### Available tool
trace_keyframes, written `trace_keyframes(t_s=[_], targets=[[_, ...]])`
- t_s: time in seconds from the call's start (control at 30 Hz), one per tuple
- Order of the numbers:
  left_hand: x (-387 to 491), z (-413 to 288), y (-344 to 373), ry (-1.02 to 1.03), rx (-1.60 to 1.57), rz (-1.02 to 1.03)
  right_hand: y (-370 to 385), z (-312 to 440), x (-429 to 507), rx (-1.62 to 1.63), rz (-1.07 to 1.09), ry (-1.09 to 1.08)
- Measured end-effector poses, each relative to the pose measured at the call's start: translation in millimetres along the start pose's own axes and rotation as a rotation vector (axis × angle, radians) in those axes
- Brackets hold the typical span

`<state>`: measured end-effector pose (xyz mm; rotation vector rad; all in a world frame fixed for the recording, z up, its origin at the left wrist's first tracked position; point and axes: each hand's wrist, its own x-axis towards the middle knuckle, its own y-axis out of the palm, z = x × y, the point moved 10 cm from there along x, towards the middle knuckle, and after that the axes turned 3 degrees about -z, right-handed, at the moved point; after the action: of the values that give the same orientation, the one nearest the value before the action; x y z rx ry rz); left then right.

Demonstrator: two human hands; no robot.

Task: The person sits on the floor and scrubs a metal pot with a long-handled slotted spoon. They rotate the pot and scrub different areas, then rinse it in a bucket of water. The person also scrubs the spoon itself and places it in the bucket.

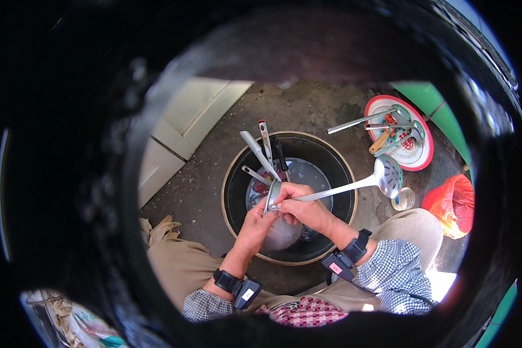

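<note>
My left hand (259,222) grips the edge of a shallow, rounded metal piece (274,193), perhaps a ladle's bowl. Close against it, my right hand (302,209) has its fingers on the same piece and around the long handle of a metal skimmer (387,176). The skimmer's slotted head points away to the right. Both hands are above a dark round tub (347,174) holding cloudy water (313,172). Several utensil handles lean out at its far left side, among them a white one (255,148) and a black one (280,154). My fingers hide where the metal parts meet.
On the floor at right, a red-rimmed enamel plate (411,163) carries several ladles and turners. Nearby are a small clear container (403,199) and a bin with an orange-red plastic bag (454,202). Pale cabinet doors (191,113) border the left; green panels (443,108) border the right.
</note>
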<state>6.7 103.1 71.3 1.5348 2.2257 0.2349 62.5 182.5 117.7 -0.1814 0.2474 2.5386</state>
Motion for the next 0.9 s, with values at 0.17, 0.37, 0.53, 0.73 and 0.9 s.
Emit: trace_keyframes(t_s=[0.17, 0.37, 0.53, 0.73, 0.9], targets=[[-3, -5, 6, 0.014, -0.036, 0.010, -27, -2, 8, 0.057, -0.202, 0.018], [2, -3, 5, -0.005, -0.025, 0.018, -3, -5, 0, 0.101, -0.003, 0.059], [1, -4, 7, 0.006, -0.032, -0.004, -10, -5, -1, 0.185, -0.090, 0.048], [3, -1, 6, -0.015, -0.058, -0.028, -16, -3, 2, 0.179, -0.144, 0.016], [1, -1, 6, -0.019, -0.040, 0.019, -4, -8, 0, 0.129, -0.021, 0.071]])
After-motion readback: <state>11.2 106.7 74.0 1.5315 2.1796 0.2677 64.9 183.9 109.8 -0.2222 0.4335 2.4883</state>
